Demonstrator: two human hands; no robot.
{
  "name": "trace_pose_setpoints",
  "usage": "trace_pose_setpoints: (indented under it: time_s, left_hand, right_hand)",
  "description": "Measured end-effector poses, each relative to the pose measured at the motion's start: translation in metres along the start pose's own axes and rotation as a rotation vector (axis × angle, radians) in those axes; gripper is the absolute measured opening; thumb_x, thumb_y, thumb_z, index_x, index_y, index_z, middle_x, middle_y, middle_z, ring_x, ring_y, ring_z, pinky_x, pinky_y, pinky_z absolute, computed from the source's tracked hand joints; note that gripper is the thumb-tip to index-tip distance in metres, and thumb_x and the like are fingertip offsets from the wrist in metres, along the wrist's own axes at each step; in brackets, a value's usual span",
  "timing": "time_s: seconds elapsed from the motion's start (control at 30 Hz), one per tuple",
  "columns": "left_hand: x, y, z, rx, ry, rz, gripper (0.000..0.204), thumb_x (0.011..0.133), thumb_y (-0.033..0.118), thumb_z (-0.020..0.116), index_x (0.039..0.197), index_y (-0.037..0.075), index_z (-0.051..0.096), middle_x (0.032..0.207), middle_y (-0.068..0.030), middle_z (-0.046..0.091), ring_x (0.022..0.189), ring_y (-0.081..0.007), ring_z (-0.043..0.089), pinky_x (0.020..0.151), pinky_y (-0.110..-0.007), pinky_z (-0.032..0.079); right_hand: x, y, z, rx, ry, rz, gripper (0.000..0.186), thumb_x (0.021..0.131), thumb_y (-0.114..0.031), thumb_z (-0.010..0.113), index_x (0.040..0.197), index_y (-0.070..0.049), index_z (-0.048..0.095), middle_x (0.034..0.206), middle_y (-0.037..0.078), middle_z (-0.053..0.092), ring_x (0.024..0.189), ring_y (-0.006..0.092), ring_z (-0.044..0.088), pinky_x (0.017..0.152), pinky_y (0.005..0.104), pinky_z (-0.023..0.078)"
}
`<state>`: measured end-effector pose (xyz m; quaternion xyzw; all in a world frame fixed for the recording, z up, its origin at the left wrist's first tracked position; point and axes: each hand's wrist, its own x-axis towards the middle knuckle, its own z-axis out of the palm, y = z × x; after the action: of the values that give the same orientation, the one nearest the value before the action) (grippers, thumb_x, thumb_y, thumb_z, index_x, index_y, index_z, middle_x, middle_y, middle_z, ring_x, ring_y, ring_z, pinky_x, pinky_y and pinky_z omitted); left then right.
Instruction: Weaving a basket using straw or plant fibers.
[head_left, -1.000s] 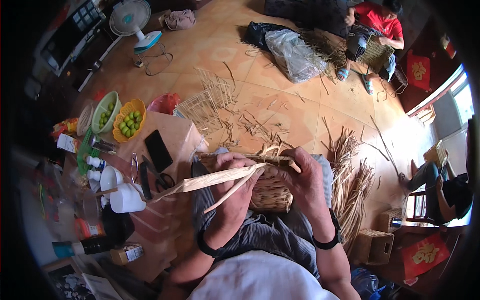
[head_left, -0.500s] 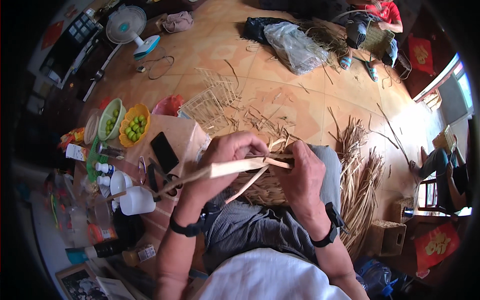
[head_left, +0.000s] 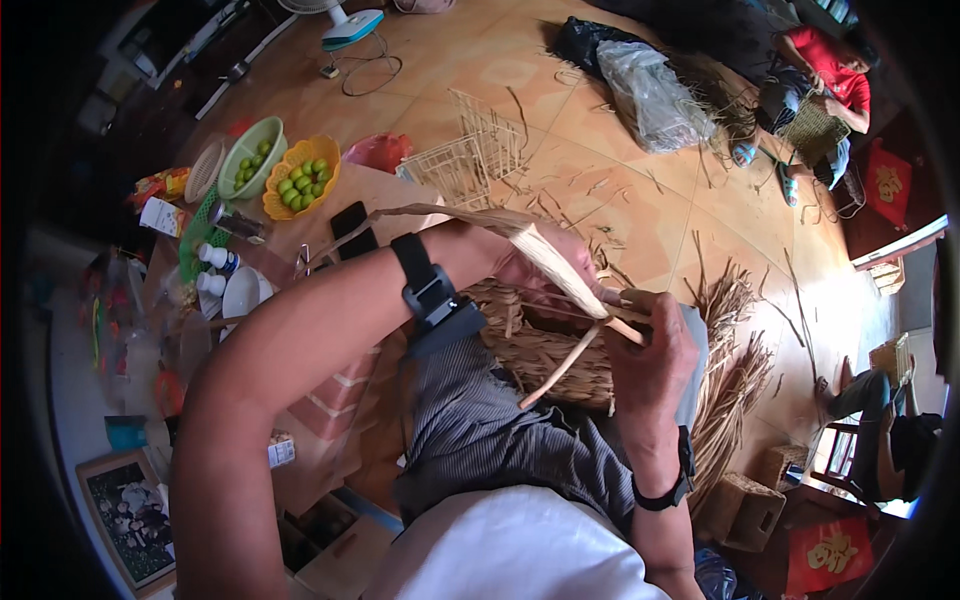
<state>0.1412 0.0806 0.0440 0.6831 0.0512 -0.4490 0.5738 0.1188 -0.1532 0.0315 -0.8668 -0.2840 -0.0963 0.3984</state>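
On my lap rests a partly woven basket (head_left: 540, 355) of tan dried plant strands, its upper rim by my hands. My right hand (head_left: 655, 355) is closed, fingers pinching the rim and the strand ends there. A wide pale strand (head_left: 558, 268) runs from beside the right fingers up and left across my left hand (head_left: 545, 262), its thin tail trailing over the wrist. Behind that strand, the left hand reaches over the basket's opening, and its fingertips are mostly hidden. A short stiff strand end (head_left: 560, 370) sticks out toward me below the right fingers.
A bundle of dried strands (head_left: 735, 360) lies right of my knee. At left, a table carries a yellow bowl (head_left: 300, 178) and a green bowl (head_left: 250, 155) of green fruit, bottles and a phone (head_left: 352, 228). A person in red (head_left: 840, 85) weaves at the far right.
My left forearm has swung outward, its elbow raised, and the left hand has turned over the basket. The wide strand now slants up over that hand. The whole view has shifted.
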Motion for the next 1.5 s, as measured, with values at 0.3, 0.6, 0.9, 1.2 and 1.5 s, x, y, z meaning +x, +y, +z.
trace_pose_setpoints:
  time_s: [0.3, 0.6, 0.9, 1.2, 1.5]
  left_hand:
    - [0.003, 0.009, -0.005, 0.112, -0.183, 0.147, 0.026, 0.099, 0.031, 0.07, 0.089, 0.007, 0.073, 0.067, 0.0074, 0.063, 0.057, -0.0023, 0.052, 0.053, -0.023, 0.04]
    - [0.01, 0.036, 0.0, 0.593, -0.238, 0.434, 0.021, 0.1, 0.015, 0.065, 0.108, -0.005, 0.066, 0.085, -0.0117, 0.071, 0.078, -0.0192, 0.066, 0.071, -0.035, 0.052]
    - [0.019, 0.035, 0.013, 0.772, 0.049, 0.603, 0.025, 0.096, 0.009, 0.068, 0.119, -0.001, 0.066, 0.093, -0.014, 0.074, 0.086, -0.0257, 0.072, 0.077, -0.037, 0.055]
    - [0.024, 0.005, 0.003, -0.037, -0.263, 0.22, 0.032, 0.097, 0.014, 0.075, 0.124, -0.002, 0.069, 0.095, 0.0013, 0.069, 0.085, -0.0064, 0.059, 0.076, -0.025, 0.05]
    - [0.018, 0.04, -0.005, 0.439, -0.251, 0.199, 0.028, 0.092, 0.001, 0.075, 0.12, -0.001, 0.069, 0.108, -0.0043, 0.072, 0.102, -0.0102, 0.066, 0.09, -0.03, 0.055]
  right_hand:
    - [-0.002, -0.002, -0.002, -0.01, -0.019, -0.025, 0.045, 0.066, -0.005, 0.09, 0.097, -0.005, 0.057, 0.087, 0.013, 0.063, 0.081, 0.0382, 0.065, 0.07, 0.0442, 0.052]
    - [-0.004, -0.001, -0.012, 0.047, -0.069, -0.035, 0.04, 0.068, 0.001, 0.083, 0.098, -0.006, 0.057, 0.087, 0.012, 0.059, 0.082, 0.0372, 0.063, 0.068, 0.0461, 0.051]
    - [0.0, 0.004, -0.013, 0.091, -0.113, -0.031, 0.041, 0.072, -0.007, 0.085, 0.104, -0.004, 0.06, 0.088, 0.012, 0.062, 0.081, 0.0357, 0.065, 0.068, 0.0461, 0.053]
    - [-0.007, -0.002, -0.01, 0.102, -0.081, -0.042, 0.043, 0.068, -0.009, 0.091, 0.098, -0.005, 0.061, 0.083, 0.012, 0.06, 0.077, 0.0358, 0.065, 0.066, 0.043, 0.052]
    - [-0.005, -0.005, -0.01, 0.058, -0.177, -0.012, 0.047, 0.071, -0.017, 0.089, 0.104, -0.008, 0.057, 0.093, 0.01, 0.058, 0.086, 0.0339, 0.065, 0.068, 0.0473, 0.053]
